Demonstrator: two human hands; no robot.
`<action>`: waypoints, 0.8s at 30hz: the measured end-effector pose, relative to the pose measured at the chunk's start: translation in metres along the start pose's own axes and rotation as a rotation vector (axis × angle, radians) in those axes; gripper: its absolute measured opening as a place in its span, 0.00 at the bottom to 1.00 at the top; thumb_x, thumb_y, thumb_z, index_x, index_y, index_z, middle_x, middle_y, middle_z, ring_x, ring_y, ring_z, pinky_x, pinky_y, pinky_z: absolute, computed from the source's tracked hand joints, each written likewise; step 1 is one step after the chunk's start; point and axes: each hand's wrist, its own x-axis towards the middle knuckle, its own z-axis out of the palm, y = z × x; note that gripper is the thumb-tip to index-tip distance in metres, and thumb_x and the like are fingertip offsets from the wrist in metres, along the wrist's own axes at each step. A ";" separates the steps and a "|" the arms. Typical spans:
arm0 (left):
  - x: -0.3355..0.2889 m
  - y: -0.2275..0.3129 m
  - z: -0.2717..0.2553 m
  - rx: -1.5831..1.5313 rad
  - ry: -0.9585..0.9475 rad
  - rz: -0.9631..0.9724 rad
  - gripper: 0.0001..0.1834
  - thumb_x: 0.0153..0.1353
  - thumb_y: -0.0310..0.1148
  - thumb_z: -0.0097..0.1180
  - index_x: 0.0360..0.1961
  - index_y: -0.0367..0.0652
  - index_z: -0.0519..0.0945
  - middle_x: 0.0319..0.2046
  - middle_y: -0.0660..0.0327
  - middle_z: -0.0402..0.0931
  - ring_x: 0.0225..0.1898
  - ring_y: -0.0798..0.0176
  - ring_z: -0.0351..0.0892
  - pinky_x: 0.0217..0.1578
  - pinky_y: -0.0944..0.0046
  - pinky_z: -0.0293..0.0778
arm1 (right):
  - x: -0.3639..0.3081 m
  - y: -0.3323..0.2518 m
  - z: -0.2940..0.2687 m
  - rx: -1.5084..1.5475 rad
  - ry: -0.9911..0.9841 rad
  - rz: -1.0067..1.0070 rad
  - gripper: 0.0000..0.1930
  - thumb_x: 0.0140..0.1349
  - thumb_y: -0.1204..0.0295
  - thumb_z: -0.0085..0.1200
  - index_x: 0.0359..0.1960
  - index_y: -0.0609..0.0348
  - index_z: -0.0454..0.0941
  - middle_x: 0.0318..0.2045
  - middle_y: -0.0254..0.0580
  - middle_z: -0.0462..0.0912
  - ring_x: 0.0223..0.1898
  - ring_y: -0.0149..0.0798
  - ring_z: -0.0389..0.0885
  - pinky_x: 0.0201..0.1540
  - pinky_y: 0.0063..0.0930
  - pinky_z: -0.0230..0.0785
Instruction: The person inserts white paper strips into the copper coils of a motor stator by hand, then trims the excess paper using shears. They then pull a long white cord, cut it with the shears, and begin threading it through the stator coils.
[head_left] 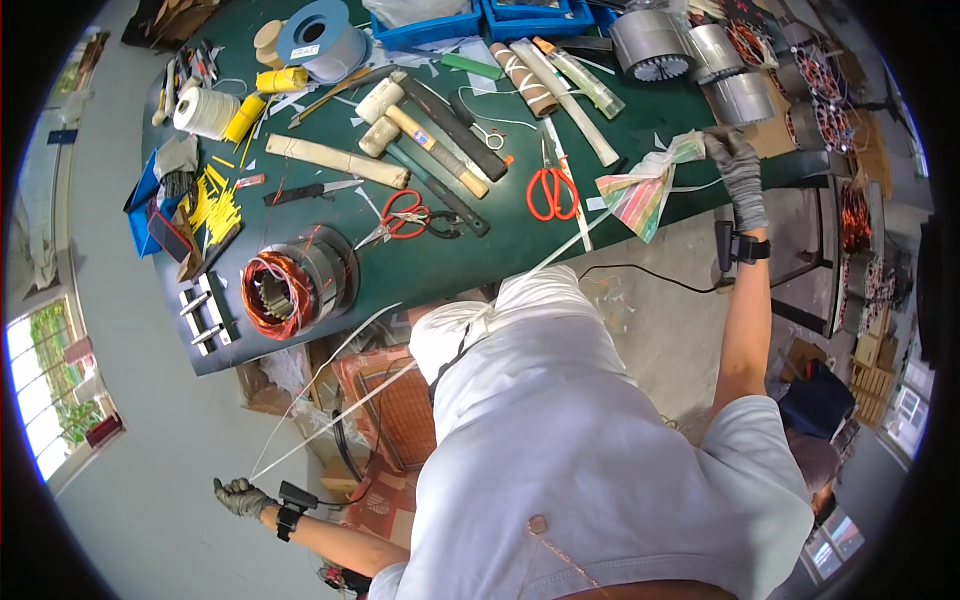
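My left hand, in a grey glove, is stretched far out to the lower left. Its fingers are closed on a thin white cord, which runs taut to my waist. A loose length of cord also rises from that hand toward the bench edge. On the opposite side, my gloved right hand reaches over the bench's right part, closed on a crumpled strip of thin sheet with pink, green and white stripes. Another white band slants from my waist up to near that sheet. The right fingertips are partly hidden.
On the green bench lie red-handled scissors, a second pair, mallets and a knife. A copper-wound stator stands at the near left. Metal cylinders and blue trays occupy the far side.
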 end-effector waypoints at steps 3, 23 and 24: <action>0.132 -0.047 -0.127 0.246 0.185 0.102 0.07 0.53 0.32 0.52 0.24 0.41 0.77 0.12 0.68 0.52 0.11 0.70 0.48 0.12 0.68 0.47 | -0.007 0.073 -0.012 0.050 0.175 0.157 0.10 0.58 0.67 0.52 0.36 0.61 0.77 0.31 0.40 0.80 0.30 0.33 0.75 0.37 0.28 0.68; -0.369 0.038 0.206 0.244 -1.717 -0.360 0.14 0.55 0.33 0.56 0.38 0.33 0.75 0.27 0.61 0.74 0.28 0.72 0.72 0.31 0.72 0.70 | -0.028 -0.298 0.131 1.999 -0.859 0.650 0.07 0.63 0.69 0.46 0.36 0.60 0.71 0.27 0.32 0.70 0.20 0.20 0.60 0.24 0.14 0.57; -0.369 0.036 0.206 0.206 -1.715 -0.453 0.14 0.56 0.33 0.55 0.37 0.32 0.75 0.26 0.62 0.74 0.26 0.71 0.72 0.30 0.72 0.69 | -0.029 -0.301 0.131 1.997 -0.868 0.649 0.07 0.63 0.69 0.46 0.37 0.60 0.71 0.28 0.33 0.71 0.21 0.21 0.60 0.24 0.14 0.56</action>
